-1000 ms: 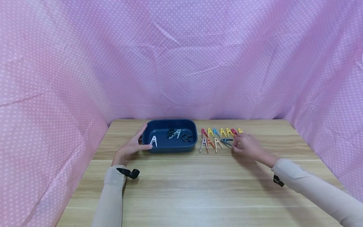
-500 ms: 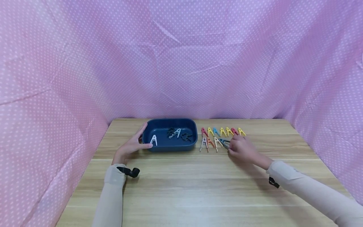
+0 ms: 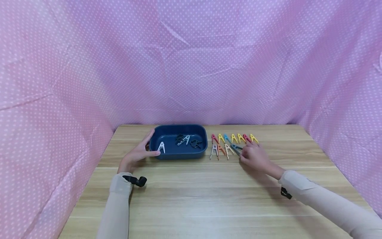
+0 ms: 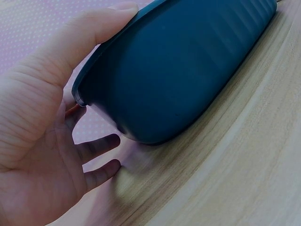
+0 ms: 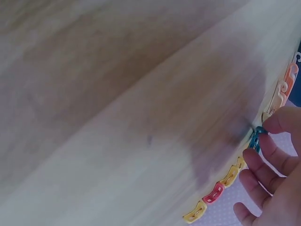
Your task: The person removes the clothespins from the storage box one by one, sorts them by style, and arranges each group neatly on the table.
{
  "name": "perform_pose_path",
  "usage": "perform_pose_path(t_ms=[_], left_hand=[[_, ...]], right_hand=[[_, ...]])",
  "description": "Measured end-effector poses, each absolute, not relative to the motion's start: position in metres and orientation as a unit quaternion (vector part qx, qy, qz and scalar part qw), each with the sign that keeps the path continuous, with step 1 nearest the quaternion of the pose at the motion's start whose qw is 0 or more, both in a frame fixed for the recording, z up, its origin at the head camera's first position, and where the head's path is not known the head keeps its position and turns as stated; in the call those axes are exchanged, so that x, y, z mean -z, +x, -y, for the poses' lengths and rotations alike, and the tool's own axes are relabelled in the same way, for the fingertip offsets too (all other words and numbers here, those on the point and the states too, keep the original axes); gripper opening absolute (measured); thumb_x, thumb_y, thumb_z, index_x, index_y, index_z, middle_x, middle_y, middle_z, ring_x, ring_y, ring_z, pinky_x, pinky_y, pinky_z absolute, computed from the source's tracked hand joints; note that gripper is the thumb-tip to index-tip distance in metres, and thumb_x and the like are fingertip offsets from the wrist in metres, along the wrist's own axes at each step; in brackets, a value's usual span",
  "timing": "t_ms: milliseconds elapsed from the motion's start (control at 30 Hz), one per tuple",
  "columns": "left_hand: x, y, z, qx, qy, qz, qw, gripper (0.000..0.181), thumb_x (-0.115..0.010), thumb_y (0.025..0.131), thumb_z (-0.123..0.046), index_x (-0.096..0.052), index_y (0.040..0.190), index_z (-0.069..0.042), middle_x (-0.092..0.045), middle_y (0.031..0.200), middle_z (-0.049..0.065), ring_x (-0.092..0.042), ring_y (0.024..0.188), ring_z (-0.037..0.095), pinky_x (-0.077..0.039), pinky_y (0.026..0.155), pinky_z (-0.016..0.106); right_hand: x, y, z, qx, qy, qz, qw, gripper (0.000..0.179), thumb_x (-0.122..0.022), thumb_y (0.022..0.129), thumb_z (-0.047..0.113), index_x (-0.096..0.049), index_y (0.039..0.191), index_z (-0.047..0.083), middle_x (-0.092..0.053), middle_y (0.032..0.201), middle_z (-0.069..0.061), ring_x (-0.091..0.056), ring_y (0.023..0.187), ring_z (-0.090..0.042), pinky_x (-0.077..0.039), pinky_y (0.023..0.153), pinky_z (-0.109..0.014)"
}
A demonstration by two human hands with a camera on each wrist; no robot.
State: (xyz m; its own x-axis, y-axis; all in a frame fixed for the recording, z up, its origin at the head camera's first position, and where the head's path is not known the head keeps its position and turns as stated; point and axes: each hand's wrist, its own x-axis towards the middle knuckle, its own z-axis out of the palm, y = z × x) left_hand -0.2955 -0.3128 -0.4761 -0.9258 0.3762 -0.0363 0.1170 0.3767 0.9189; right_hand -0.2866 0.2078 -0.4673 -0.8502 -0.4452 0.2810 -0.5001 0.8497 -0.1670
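Pinches a teal A-shaped plastic clothespin (image 3: 235,148) between thumb and index finger of the right hand (image 3: 255,156), low at a pale wood-grain table (image 3: 191,202). Tilts it, apex toward the upper left, legs toward the fingers. Compared with a second ago, holds it farther left, just beside the cream plastic clothespin (image 3: 227,151) in the near row; cannot tell whether touching. Leaves uncovered now the yellow plastic clothespin (image 3: 254,138) at the right end of the far row, partly hidden behind the hand before.

Rests the left hand (image 3: 138,154), as before, against the left end of a dark blue rounded-rectangular plastic tray (image 3: 182,156), fingers spread, thumb laid on the rim. Keeps in the tray, in the same places as earlier, a white plastic clothespin (image 3: 161,146) near the thumb, a pale blue clothespin (image 3: 185,140) farther right, a dark green clip (image 3: 179,137) beside it and a dark rounded clip (image 3: 195,143) toward the right end.

Has also, left of the cream one and unmoved, an orange plastic clothespin (image 3: 220,150) and a pale lilac plastic clothespin (image 3: 214,150). Shows behind the table a pink cloth dotted with white (image 3: 191,66).
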Motion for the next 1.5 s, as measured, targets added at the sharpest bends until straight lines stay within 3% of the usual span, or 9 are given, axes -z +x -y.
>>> perform_pose_path(t_ms=[300,633,1500], left_hand=[[0.476,-0.296,0.313,-0.536,0.146,-0.823,0.119,0.106,-0.077,0.092,-0.026,0.000,0.164,-0.036,0.010,0.173,-0.004,0.001,0.158,0.039,-0.009,0.125,0.064],[0.476,-0.296,0.314,-0.532,0.150,-0.825,0.115,0.106,-0.077,0.092,-0.027,0.001,0.164,-0.034,0.009,0.173,-0.003,0.000,0.158,0.039,-0.009,0.125,0.064],[0.478,-0.295,0.313,-0.540,0.139,-0.821,0.121,0.106,-0.078,0.092,-0.027,-0.001,0.164,-0.037,0.009,0.173,-0.005,0.001,0.158,0.040,-0.009,0.125,0.064]], right_hand=[[0.468,-0.285,-0.202,-0.125,0.283,0.945,0.105,0.017,-0.083,0.082,0.019,-0.068,0.075,0.015,-0.061,0.078,0.003,-0.054,0.084,-0.021,-0.040,0.086,-0.046],[0.469,-0.287,-0.198,-0.128,0.295,0.940,0.115,0.016,-0.084,0.082,0.021,-0.069,0.077,0.016,-0.062,0.080,0.003,-0.051,0.083,-0.019,-0.038,0.080,-0.041],[0.476,-0.290,-0.192,-0.126,0.311,0.933,0.132,0.016,-0.084,0.082,0.023,-0.069,0.077,0.017,-0.064,0.079,0.004,-0.054,0.084,-0.020,-0.040,0.082,-0.046]])
